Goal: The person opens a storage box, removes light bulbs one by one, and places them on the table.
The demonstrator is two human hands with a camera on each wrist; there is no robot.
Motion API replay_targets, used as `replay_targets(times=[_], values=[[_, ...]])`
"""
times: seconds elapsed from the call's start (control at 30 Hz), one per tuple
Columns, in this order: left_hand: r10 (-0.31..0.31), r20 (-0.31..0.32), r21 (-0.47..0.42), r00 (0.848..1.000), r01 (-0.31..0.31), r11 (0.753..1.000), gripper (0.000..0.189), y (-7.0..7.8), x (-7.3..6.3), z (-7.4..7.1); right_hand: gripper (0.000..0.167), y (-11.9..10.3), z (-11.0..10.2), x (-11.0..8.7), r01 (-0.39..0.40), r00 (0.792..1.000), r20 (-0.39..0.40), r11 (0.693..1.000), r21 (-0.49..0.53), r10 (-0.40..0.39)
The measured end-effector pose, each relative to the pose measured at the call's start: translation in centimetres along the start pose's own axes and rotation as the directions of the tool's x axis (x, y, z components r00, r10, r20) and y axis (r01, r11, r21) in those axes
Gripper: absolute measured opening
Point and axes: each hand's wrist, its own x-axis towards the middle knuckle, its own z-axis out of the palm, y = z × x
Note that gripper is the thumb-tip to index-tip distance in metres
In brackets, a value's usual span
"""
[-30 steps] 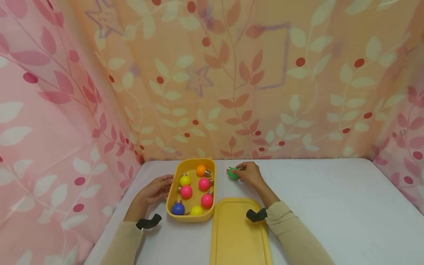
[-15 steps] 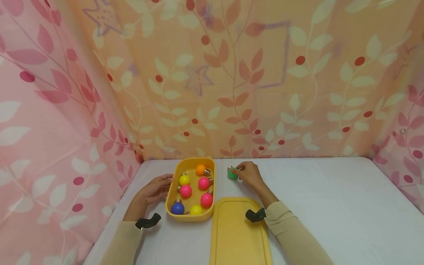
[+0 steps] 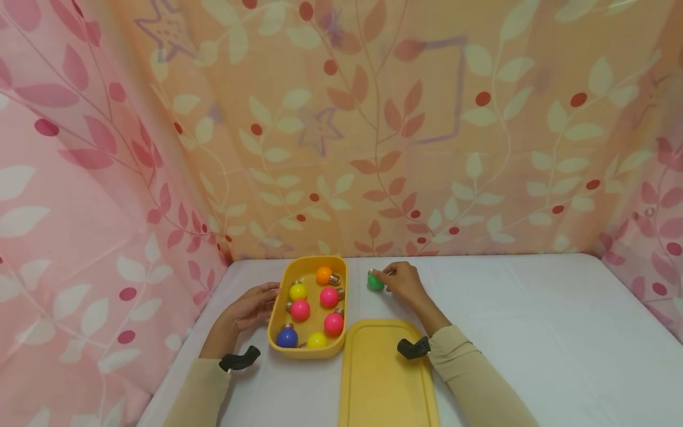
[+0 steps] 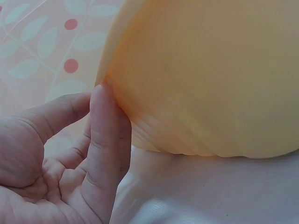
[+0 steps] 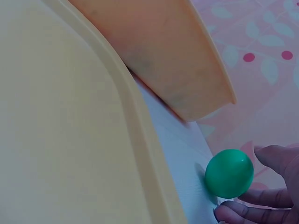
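Head view downward (wrist views close)

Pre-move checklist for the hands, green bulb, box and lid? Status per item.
1. Left hand at the box: ok, fingers touch its outer side.
2. Right hand at the green bulb: ok, thumb and fingers are at it.
3. Grip on the bulb firm: cannot tell, contact is partly hidden.
4. Bulb lifted off the table: cannot tell from these angles.
5. Box open: ok, the lid lies beside it.
6. Room inside: ok, bare floor shows between the seven bulbs.
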Motion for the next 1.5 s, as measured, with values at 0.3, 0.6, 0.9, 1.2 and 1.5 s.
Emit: replay_targets(times=[0.3,0.6,0.9,1.2,1.5], values=[[0.008,-0.019,0.005,1.000,-0.008,1.000,0.044,0.0,0.0,0.2,0.040,-0.5,-1.0,-0.1,-0.005,1.000,-0.028,0.997,-0.078,0.003],[0.007,-0.002,-0.007,1.000,-0.007,1.000,0.040,-0.1,0.0,0.1,0.039,-1.5,-2.5,-0.2,0.029,0.997,-0.067,0.984,-0.177,-0.041],[0.012,0.027,-0.026,1.000,-0.012,1.000,0.037,0.1,-0.1,0.2,0.035,-3.1,-3.1,-0.8,0.113,0.989,-0.073,0.980,-0.162,-0.126],[-0.005,-0.012,-0.011,1.000,0.004,1.000,0.043,-0.1,-0.4,0.4,0.029,-5.2,-2.5,-2.0,0.170,0.984,-0.022,0.976,-0.138,-0.175],[0.003,-0.005,0.004,1.000,-0.003,1.000,0.040,0.2,0.0,0.3,0.024,-7.7,-1.7,-3.4,0.219,0.975,0.044,0.970,-0.101,-0.216]])
